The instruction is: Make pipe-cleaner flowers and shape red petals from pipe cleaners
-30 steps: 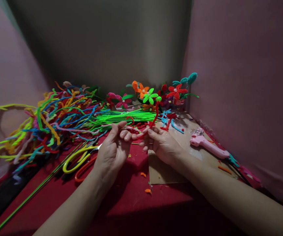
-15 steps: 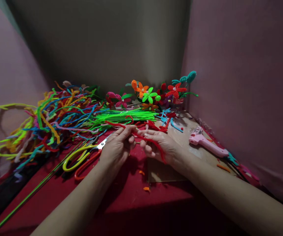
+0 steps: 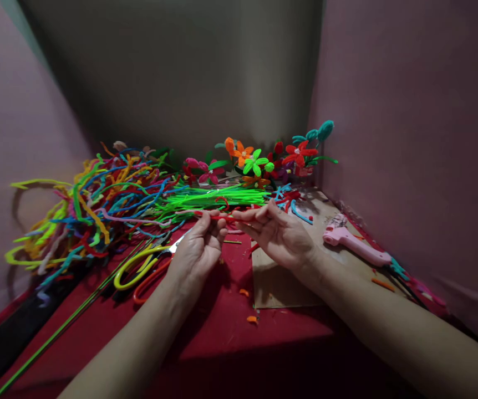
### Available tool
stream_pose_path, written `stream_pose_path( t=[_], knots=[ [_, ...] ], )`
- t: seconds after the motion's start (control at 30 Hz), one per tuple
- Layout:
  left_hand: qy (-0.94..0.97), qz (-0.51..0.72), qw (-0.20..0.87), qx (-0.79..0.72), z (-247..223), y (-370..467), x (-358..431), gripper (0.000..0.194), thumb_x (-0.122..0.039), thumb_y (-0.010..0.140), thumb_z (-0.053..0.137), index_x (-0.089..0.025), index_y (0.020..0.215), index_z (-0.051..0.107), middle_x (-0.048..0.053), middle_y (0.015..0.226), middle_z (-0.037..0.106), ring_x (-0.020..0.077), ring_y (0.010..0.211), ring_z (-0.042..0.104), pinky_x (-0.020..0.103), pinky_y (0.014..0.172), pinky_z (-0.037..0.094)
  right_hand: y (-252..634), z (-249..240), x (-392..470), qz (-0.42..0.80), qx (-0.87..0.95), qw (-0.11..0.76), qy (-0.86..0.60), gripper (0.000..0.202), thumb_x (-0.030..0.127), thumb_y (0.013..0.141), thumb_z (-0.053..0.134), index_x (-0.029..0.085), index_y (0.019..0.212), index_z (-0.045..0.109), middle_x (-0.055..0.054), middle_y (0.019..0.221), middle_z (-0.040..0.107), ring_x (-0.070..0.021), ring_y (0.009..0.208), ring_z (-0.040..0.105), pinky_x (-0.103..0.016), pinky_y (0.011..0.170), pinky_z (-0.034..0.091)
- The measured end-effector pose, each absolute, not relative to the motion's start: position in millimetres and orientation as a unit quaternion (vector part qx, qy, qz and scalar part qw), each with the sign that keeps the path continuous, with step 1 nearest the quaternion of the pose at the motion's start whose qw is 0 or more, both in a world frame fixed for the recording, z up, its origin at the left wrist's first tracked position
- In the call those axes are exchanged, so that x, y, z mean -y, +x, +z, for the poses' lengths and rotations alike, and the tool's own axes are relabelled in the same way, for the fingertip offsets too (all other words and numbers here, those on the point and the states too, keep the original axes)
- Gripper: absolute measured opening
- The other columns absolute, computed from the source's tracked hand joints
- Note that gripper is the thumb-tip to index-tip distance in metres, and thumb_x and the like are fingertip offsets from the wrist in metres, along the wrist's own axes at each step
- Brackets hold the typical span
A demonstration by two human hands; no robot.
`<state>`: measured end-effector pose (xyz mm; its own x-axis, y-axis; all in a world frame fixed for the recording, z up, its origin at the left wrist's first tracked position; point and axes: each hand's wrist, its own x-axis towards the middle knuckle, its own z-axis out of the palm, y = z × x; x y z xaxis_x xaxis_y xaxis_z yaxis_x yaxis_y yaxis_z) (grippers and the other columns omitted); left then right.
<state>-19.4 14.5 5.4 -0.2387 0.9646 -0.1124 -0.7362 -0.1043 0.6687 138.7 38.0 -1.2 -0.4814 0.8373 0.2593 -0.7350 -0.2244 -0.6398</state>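
Observation:
A red pipe cleaner (image 3: pixel 227 218) is stretched between my two hands above the red table cover. My left hand (image 3: pixel 201 246) pinches it between thumb and fingers, the other fingers curled. My right hand (image 3: pixel 278 235) grips it with the fingertips, palm turned partly up; the far end is hidden behind its fingers. Left of my left hand lies a pair of scissors (image 3: pixel 142 270) with yellow and red handles. Just behind my hands is a bundle of bright green pipe cleaners (image 3: pixel 222 195).
A tangled heap of coloured pipe cleaners (image 3: pixel 101 205) sprawls at the left. Pipe-cleaner flowers (image 3: pixel 255 160) stand at the back. On the right, a pink glue gun (image 3: pixel 357 245) rests on a tan board (image 3: pixel 284 291). Orange scraps (image 3: pixel 252 320) lie near the front; walls rise on both sides.
My right hand has rolled palm upward and its fingers have straightened. The red tail that draped across that hand no longer shows there. The whole view has shifted slightly.

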Motion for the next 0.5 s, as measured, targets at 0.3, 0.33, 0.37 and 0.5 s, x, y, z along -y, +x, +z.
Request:
stream_pose_path(
  t=[0.3,0.33,0.37,0.5],
  knots=[
    [0.202,0.742,0.572,-0.285,12,-24,-13,0.022,-0.009,0.088,0.039,-0.012,0.077,0.059,0.0,0.056,0.056,0.0084,0.056,0.057,0.025,0.067,0.051,141,-8,-50,0.827,0.245,0.498,-0.091,0.028,0.03,0.088,0.045,0.015,0.071,0.062,-0.001,0.056,0.059,-0.0116,0.06,0.059,-0.031,0.078,0.048],
    [0.21,0.745,0.57,-0.275,13,-24,-13,0.023,-0.007,0.088,0.038,-0.011,0.076,0.058,-0.002,0.053,0.053,0.0067,0.052,0.054,0.024,0.065,0.051,140,-9,-50,0.826,0.244,0.5,-0.095,0.026,0.029,0.089,0.045,0.015,0.077,0.063,0.0,0.054,0.058,-0.011,0.057,0.058,-0.031,0.076,0.049],
    [0.219,0.745,0.57,-0.268,13,-24,-13,0.024,-0.006,0.087,0.038,-0.011,0.075,0.057,-0.003,0.051,0.049,0.0054,0.048,0.05,0.021,0.061,0.049,139,-11,-50,0.823,0.248,0.501,-0.1,0.024,0.027,0.089,0.044,0.015,0.083,0.064,0.001,0.052,0.057,-0.0104,0.054,0.057,-0.03,0.074,0.05],
    [0.264,0.729,0.568,-0.275,12,-25,-13,0.02,-0.007,0.085,0.041,-0.011,0.074,0.057,-0.007,0.045,0.034,0.0036,0.037,0.034,0.016,0.039,0.033,133,-14,-44,0.81,0.303,0.484,-0.133,0.022,0.025,0.088,0.044,0.014,0.093,0.063,0.003,0.046,0.055,-0.0098,0.046,0.054,-0.028,0.065,0.049]
  ],
)
